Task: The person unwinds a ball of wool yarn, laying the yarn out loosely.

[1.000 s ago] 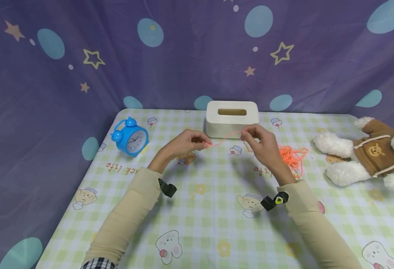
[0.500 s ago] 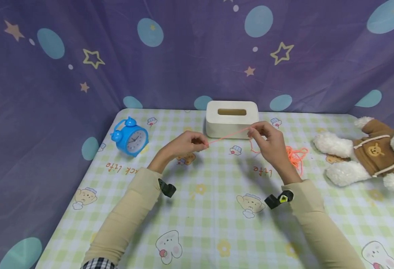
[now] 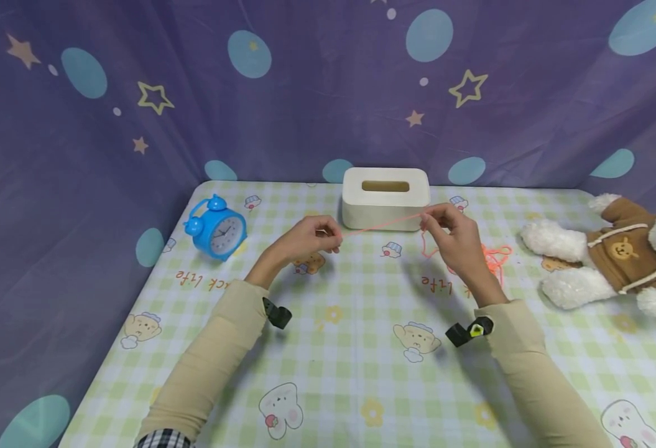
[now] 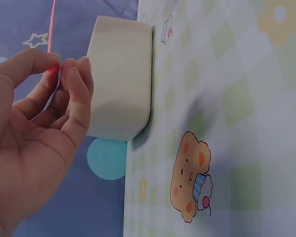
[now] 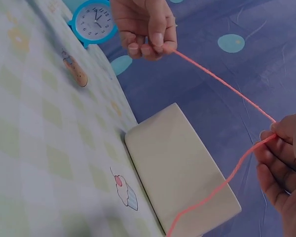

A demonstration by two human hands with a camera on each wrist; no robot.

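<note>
A coral-pink string [image 3: 380,224] runs straight between my two hands, held above the table. My left hand [image 3: 312,238] pinches one end between thumb and index finger; in the left wrist view the string [image 4: 51,27] leaves those fingertips upward. Farther along, my right hand [image 3: 455,236] pinches it with thumb and forefinger. From there the string [image 5: 214,191] hangs slack in the right wrist view. The loose tangle of the same string [image 3: 494,260] lies on the table behind the right wrist, partly hidden by it.
Behind the hands a cream tissue box [image 3: 385,214] stands near the table's back edge. A blue alarm clock [image 3: 216,229] is at the left. A white plush toy [image 3: 621,249] in a brown hoodie lies at the right. The checked tablecloth [image 3: 328,361] meets a purple curtain [image 3: 316,112].
My right hand has moved a little to the right, drawing the string between the hands from slack to taut. The left hand has shifted slightly left.
</note>
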